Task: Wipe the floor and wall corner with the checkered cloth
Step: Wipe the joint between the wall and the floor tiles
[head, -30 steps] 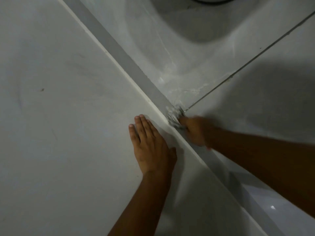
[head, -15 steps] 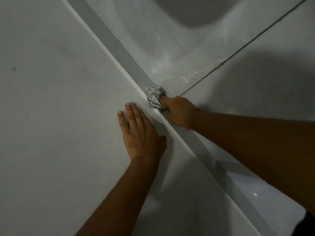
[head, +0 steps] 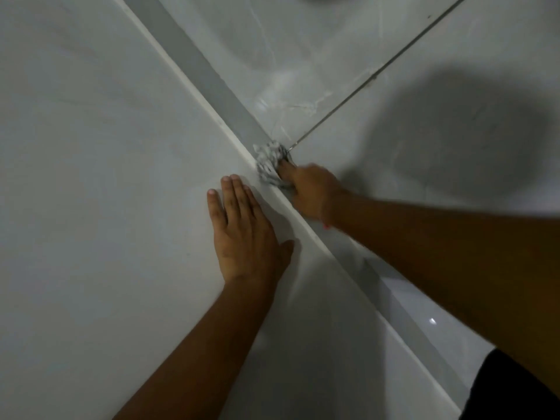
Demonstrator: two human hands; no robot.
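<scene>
The checkered cloth (head: 269,162) is bunched into a small grey-white wad and pressed into the corner where the pale wall (head: 100,183) meets the tiled floor (head: 409,122). My right hand (head: 309,192) grips the cloth from behind, with its fingers closed around the wad against the grey skirting strip (head: 212,80). My left hand (head: 242,234) lies flat on the wall just left of the corner line, fingers straight and close together, holding nothing. The two hands are about a hand's width apart.
A dark grout line (head: 378,71) runs across the floor from the cloth toward the upper right. White smears (head: 306,106) mark the tile just beyond the cloth. A large shadow (head: 460,131) falls on the floor at the right. Dark clothing (head: 521,389) shows at the bottom right.
My right hand slid the cloth up along the corner line, away from me, during the first half second. My left hand stayed flat on the wall; the view shifted slightly.
</scene>
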